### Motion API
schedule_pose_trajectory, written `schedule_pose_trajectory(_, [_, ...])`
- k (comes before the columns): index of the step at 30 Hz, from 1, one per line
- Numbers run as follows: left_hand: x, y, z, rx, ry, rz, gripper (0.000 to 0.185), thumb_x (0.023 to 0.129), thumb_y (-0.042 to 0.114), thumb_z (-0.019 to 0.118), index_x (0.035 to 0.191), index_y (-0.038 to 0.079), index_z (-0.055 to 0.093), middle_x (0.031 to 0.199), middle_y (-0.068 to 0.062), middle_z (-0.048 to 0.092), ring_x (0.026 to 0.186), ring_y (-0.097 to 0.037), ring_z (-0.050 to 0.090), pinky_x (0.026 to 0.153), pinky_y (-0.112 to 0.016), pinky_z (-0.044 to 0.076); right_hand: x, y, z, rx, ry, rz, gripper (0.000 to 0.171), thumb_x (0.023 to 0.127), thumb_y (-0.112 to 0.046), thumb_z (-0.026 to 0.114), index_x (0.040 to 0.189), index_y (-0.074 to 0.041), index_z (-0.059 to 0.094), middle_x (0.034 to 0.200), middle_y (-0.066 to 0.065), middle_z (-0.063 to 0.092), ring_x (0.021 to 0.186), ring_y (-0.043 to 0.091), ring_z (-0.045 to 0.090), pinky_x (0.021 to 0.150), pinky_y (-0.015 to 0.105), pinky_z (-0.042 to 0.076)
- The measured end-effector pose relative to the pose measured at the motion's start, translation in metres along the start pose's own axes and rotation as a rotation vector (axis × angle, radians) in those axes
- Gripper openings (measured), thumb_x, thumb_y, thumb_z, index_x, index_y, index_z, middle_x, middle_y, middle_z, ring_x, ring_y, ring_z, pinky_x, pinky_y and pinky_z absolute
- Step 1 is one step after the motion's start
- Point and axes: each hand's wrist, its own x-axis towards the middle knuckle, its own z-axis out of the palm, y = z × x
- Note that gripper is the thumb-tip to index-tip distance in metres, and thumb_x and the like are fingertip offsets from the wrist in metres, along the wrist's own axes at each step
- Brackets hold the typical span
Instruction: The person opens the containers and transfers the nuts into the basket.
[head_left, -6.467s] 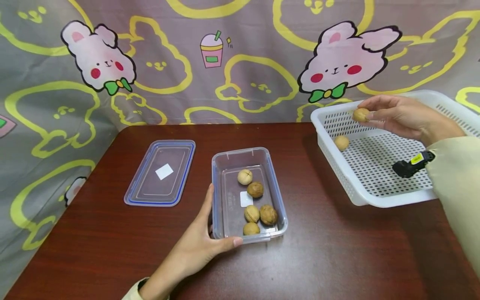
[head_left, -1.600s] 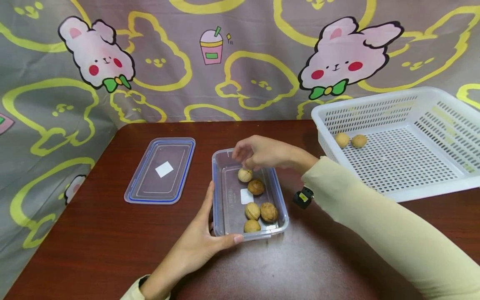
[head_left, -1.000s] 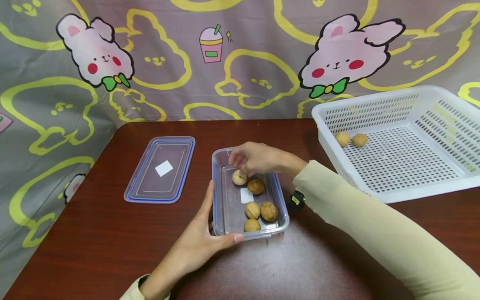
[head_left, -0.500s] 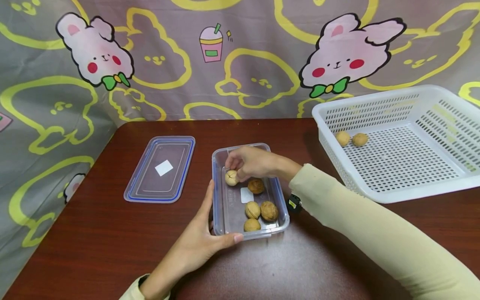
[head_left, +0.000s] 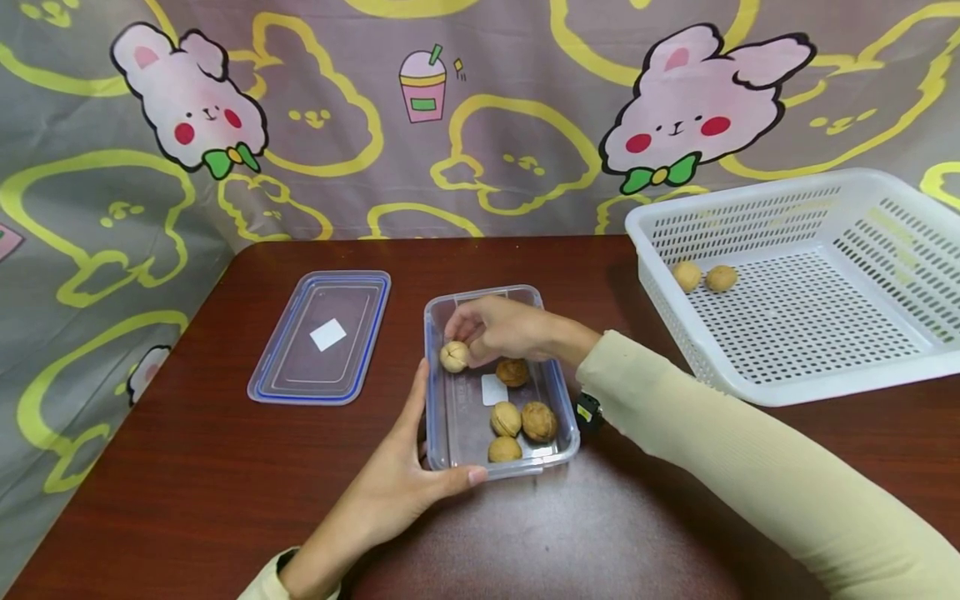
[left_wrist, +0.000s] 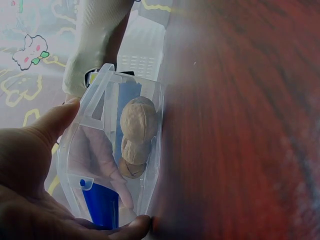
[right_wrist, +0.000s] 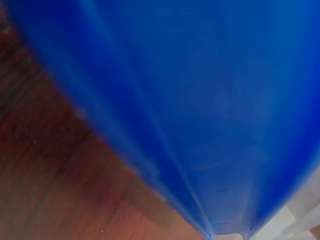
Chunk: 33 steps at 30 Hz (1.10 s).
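Note:
In the head view my left hand (head_left: pixel 397 467) holds the clear plastic container (head_left: pixel 558 392) at its near left corner, thumb on the front rim and fingers along the side. The left wrist view shows this hand (left_wrist: pixel 35 170) around the container's corner from close by. My right hand (head_left: pixel 506 327) reaches into the container's far end, fingers curled, pinching a pale, cracked walnut (head_left: pixel 453 357) near the left wall. A darker walnut (head_left: pixel 513 372) lies just below that hand, partly covered. Nearer the front lie a pale walnut (head_left: pixel 506 418), a brown walnut (head_left: pixel 539 422) and a small tan walnut (head_left: pixel 505 450).
A white perforated basket (head_left: pixel 750 387) stands at the right, with two walnuts (head_left: pixel 722 278) side by side at its left wall. A blue-edged clear lid (head_left: pixel 318 337) lies flat at the left. A blue surface (right_wrist: pixel 200 100) close to the lens fills most of the right wrist view.
My right hand has left the basket, where a second walnut now lies, and come into the container. There the pale walnut has moved left with its fingers. My left hand has stayed put.

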Motion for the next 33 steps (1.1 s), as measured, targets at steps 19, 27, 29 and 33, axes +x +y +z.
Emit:
schedule_pose_trajectory(19, [-0.0004,0.0015,0.0,0.04,0.011,-0.004,0.133,0.081,0.034,0.092,0.168,0.036,-0.009,0.174,-0.017,0.019,0.138,-0.031,0.053,0.115,-0.049,0.042,-0.0016,-0.0004,0.0007,0.117,-0.029,0.044,0.034,0.09,0.014,0.064,0.123,0.005,0.061,0.106,0.009,0.062,0.092,0.015,0.059,0.082,0.026,0.058])
schedule_pose_trajectory(27, [-0.0004,0.0009,-0.0003,0.027,0.003,0.0,0.133,0.082,0.033,0.091,0.168,0.037,-0.01,0.175,-0.016,0.017,0.132,-0.029,0.058,0.112,-0.047,0.045,-0.0021,-0.0008,0.0013,0.176,-0.026,0.048,0.036,0.091,0.011,0.067,0.126,0.004,0.061,0.109,0.008,0.062,0.096,0.016,0.06,0.086,0.028,0.059])
schedule_pose_trajectory(29, [-0.0004,0.0006,-0.0004,0.017,-0.002,0.002,0.133,0.082,0.032,0.091,0.168,0.037,-0.01,0.175,-0.016,0.017,0.13,-0.028,0.06,0.109,-0.044,0.047,-0.0015,-0.0002,0.0015,0.191,-0.028,0.04,0.037,0.091,0.011,0.067,0.127,0.004,0.06,0.11,0.009,0.062,0.096,0.016,0.061,0.087,0.028,0.059])
schedule_pose_trajectory(33, [-0.0004,0.0,-0.0008,-0.01,-0.015,0.01,0.132,0.083,0.029,0.091,0.167,0.038,-0.01,0.175,-0.016,0.017,0.125,-0.028,0.064,0.101,-0.036,0.053,-0.0011,0.0005,0.0019,0.223,-0.028,0.026,0.038,0.092,0.01,0.068,0.129,0.004,0.059,0.109,0.009,0.063,0.095,0.017,0.064,0.09,0.032,0.061])
